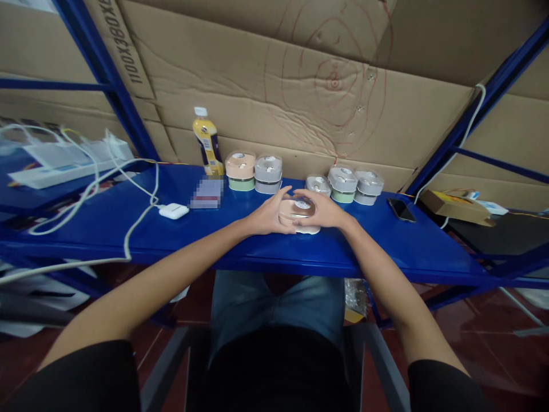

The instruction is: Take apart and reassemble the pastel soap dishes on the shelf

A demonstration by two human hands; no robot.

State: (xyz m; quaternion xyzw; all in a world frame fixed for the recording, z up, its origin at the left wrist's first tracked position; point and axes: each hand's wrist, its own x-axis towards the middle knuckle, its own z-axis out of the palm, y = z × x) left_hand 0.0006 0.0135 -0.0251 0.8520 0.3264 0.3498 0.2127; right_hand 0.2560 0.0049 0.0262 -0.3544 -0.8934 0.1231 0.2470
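Two hands close round one peach box at the middle of the counter, near its front edge. The left hand spans its left side and the right hand its right, so the grip is a grasp from both sides. Whether the box rests on the counter or is slightly raised cannot be told. Its clear top looks smooth and shiny; uneven pressure could make it tilt or slip, and with the edge so near it might drop towards the person's lap. Squeezing too hard could flex that top. Just behind the right hand stands a small grey box; a careless push of the knuckles could shove it into the grey-and-green stack beside it. The bottle and phone lie well apart and seem safer, though a snagged cable could drag the white case.
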